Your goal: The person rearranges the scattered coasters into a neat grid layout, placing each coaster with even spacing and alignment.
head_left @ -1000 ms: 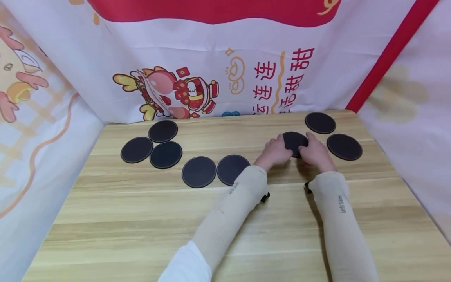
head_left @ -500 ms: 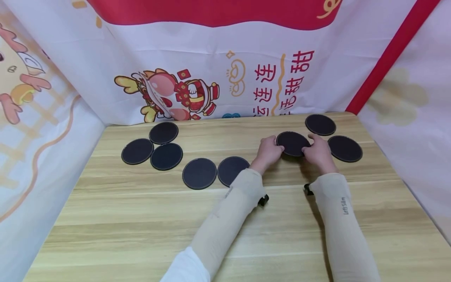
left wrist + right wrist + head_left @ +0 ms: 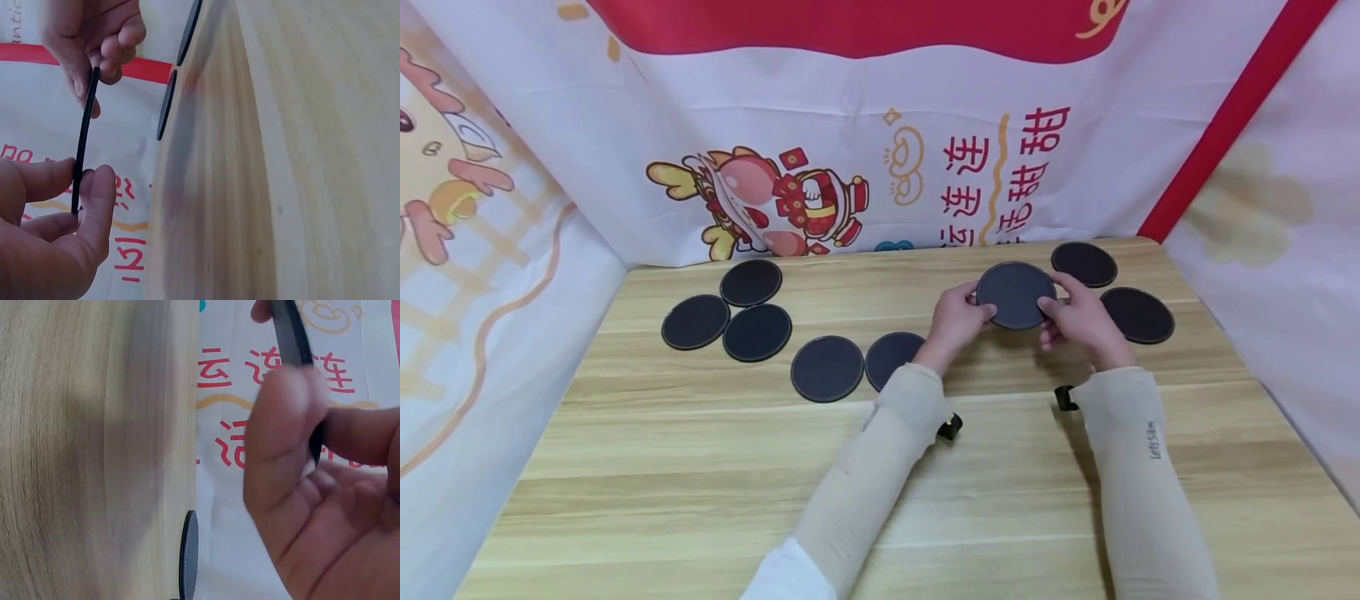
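Note:
Between my two hands a round black coaster (image 3: 1017, 296) is held up off the table, its flat face tilted toward the head camera. My left hand (image 3: 957, 323) pinches its left edge, thumb on the near face and fingers behind. On the opposite edge, my right hand (image 3: 1082, 318) pinches it the same way. The left wrist view shows the coaster (image 3: 85, 137) edge-on, thin and clear of the wood, with both hands at its ends. In the right wrist view, the right fingers cover part of the coaster (image 3: 292, 337).
Two black coasters (image 3: 1084, 264) lie at the table's back right. Two more (image 3: 827, 368) lie side by side near the middle, one partly behind my left wrist. Three coasters (image 3: 757, 332) cluster at the back left. Printed cloth (image 3: 850, 100) walls off the wooden table (image 3: 700, 483).
The coaster has risen off the table from where it lay under both hands. It has tilted up and shifted slightly left, with the thumbs now on its near face.

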